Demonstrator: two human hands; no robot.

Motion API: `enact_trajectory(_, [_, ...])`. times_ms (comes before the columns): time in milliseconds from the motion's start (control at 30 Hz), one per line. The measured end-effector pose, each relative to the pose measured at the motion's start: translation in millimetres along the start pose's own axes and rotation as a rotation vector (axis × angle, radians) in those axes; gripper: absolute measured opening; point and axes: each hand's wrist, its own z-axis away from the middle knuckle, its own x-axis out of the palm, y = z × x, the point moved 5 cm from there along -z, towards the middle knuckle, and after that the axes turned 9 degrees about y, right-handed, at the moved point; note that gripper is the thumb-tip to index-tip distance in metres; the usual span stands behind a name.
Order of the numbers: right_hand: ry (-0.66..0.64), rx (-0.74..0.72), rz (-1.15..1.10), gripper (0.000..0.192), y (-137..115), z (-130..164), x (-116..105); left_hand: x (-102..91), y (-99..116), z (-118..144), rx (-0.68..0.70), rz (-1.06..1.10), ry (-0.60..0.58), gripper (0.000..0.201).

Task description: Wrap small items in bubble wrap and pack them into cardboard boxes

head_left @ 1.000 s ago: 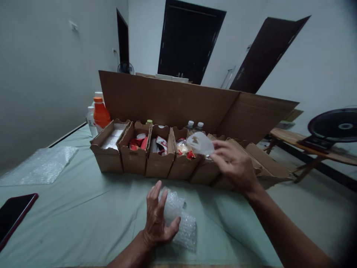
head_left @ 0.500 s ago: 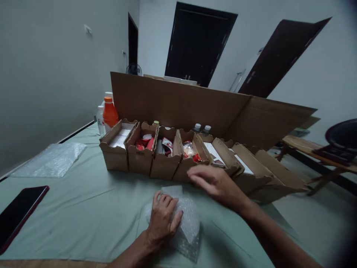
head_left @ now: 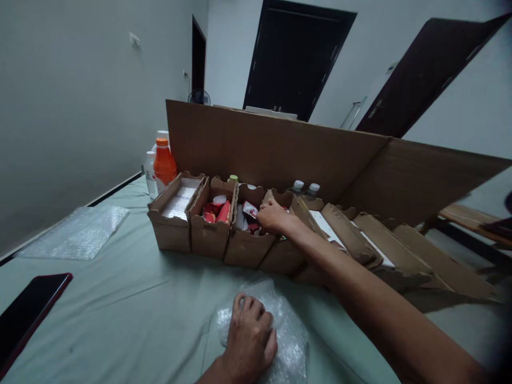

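My left hand (head_left: 253, 332) lies on a piece of bubble wrap (head_left: 288, 341) at the front of the table, its fingers curled and pressed against it. Whether something lies inside the wrap I cannot make out. My right hand (head_left: 275, 216) reaches into the third cardboard box (head_left: 247, 250) from the left, fingers closed at the edge of a red-and-white packet (head_left: 250, 209). Its fingertips are partly hidden. Beside it, the second box (head_left: 208, 236) holds red packets (head_left: 217, 212), and the leftmost box (head_left: 173, 234) holds clear flat sleeves (head_left: 182, 197).
More cardboard boxes (head_left: 412, 250) lean rightward along the row, some with white items. A tall cardboard panel (head_left: 280, 144) stands behind. Bottles, one orange (head_left: 164, 162), stand at back left. Another bubble wrap sheet (head_left: 76, 232) and a phone (head_left: 34, 304) lie on the left.
My right hand has moved forward and left, from above the table into the third box, onto the red-and-white packet. My left hand stays on the bubble wrap with its fingers more curled.
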Motion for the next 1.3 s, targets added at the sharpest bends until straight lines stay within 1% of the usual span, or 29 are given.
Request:
enact_trajectory(67, [0.045,0.022,0.009,0.016,4.4,-2.5,-7.3,1.9,0.0,0.9,-0.004,0.003,0.001,0.013])
enact_trajectory(133, [0.117,0.039,0.002,0.025,6.8,-7.4,-19.6,3.1,0.0,1.6,-0.011,0.008,0.003,0.013])
enact_trajectory(167, [0.147,0.036,-0.008,0.029,5.3,-11.2,-25.2,3.5,-0.1,1.7,-0.015,0.011,0.004,0.013])
enact_trajectory(233, [0.163,0.008,-0.032,0.028,-4.0,-21.2,-30.0,4.3,-0.5,1.7,-0.024,0.013,0.009,0.012])
enact_trajectory(300, [0.123,-0.019,-0.051,0.027,-18.7,-32.6,-24.4,4.9,-1.1,1.4,-0.031,0.014,0.018,0.011])
enact_trajectory(367, [0.077,-0.018,-0.057,0.030,-32.7,-43.3,-12.3,5.4,-1.7,1.1,-0.032,0.017,0.031,0.011])
enact_trajectory(467, [0.073,0.018,-0.066,0.033,-43.4,-54.7,3.2,5.8,-1.9,1.2,-0.025,0.027,0.039,0.011])
enact_trajectory(533, [0.103,0.047,-0.087,0.032,-41.5,-57.9,4.5,6.0,-1.9,1.7,-0.024,0.029,0.033,0.011])
enact_trajectory(567, [0.121,0.062,-0.103,0.032,-37.8,-57.4,1.3,6.1,-2.0,2.0,-0.026,0.028,0.030,0.011])
enact_trajectory(633, [0.166,0.103,-0.138,0.026,-25.2,-49.6,-12.1,6.4,-2.1,2.4,-0.031,0.028,0.027,0.011])
enact_trajectory(700, [0.234,0.161,-0.166,0.019,-8.2,-27.5,-31.3,6.5,-1.9,2.0,-0.029,0.045,0.027,0.010])
enact_trajectory(733, [0.271,0.192,-0.170,0.020,0.0,-9.7,-40.1,5.4,-1.7,1.4,-0.026,0.064,0.038,0.010])
enact_trajectory(767, [0.337,0.222,-0.184,0.024,7.1,12.7,-47.6,3.0,-1.4,0.5,-0.023,0.089,0.062,0.011])
enact_trajectory(800, [0.392,0.242,-0.190,0.029,11.5,38.8,-50.9,-1.5,-1.1,-0.5,-0.018,0.117,0.105,0.015])
enact_trajectory(833, [0.478,0.272,-0.207,0.034,13.8,68.1,-50.8,-8.1,-0.6,-1.3,-0.009,0.145,0.166,0.020])
enact_trajectory(867, [0.678,0.320,-0.303,0.032,14.8,101.3,-49.6,-16.8,0.1,-1.6,0.008,0.170,0.239,0.028])
enact_trajectory(900, [0.861,0.345,-0.399,0.029,11.8,134.5,-41.8,-26.8,0.9,-1.1,0.030,0.189,0.319,0.036])
enact_trajectory(933, [0.968,0.339,-0.466,0.025,3.9,163.5,-27.2,-37.3,1.8,0.2,0.053,0.202,0.394,0.043])
enact_trajectory(967, [1.021,0.314,-0.499,0.023,-8.1,187.1,-9.0,-47.5,2.5,2.2,0.075,0.210,0.464,0.049])
enact_trajectory(1000, [1.001,0.268,-0.511,0.022,-23.3,203.7,11.5,-56.8,3.1,4.6,0.090,0.212,0.526,0.054])
enact_trajectory(1033, [0.917,0.201,-0.513,0.024,-40.3,213.7,32.0,-64.1,3.6,7.0,0.102,0.208,0.576,0.057])
enact_trajectory(1067, [0.791,0.128,-0.509,0.028,-56.8,218.8,50.9,-68.7,4.2,9.0,0.112,0.199,0.605,0.059])
enact_trajectory(1100, [0.649,0.043,-0.506,0.032,-71.4,220.7,66.1,-69.9,5.2,10.2,0.124,0.185,0.607,0.060])
enact_trajectory(1133, [0.516,-0.042,-0.506,0.037,-81.6,220.8,75.7,-67.4,6.4,10.4,0.134,0.166,0.577,0.059])
enact_trajectory(1167, [0.416,-0.114,-0.510,0.041,-85.9,219.5,78.2,-61.4,7.2,9.7,0.136,0.148,0.516,0.057])
enact_trajectory(1200, [0.362,-0.160,-0.518,0.042,-83.5,216.1,72.9,-52.4,7.0,8.5,0.120,0.132,0.427,0.051])
enact_trajectory(1233, [0.352,-0.179,-0.526,0.041,-75.2,209.7,60.4,-41.5,5.8,7.3,0.087,0.120,0.324,0.043])
enact_trajectory(1267, [0.381,-0.175,-0.528,0.039,-62.9,199.5,42.0,-30.1,3.8,6.7,0.044,0.110,0.221,0.036])
enact_trajectory(1300, [0.431,-0.136,-0.517,0.034,-48.2,184.9,19.9,-19.6,1.5,6.9,-0.001,0.102,0.133,0.030])
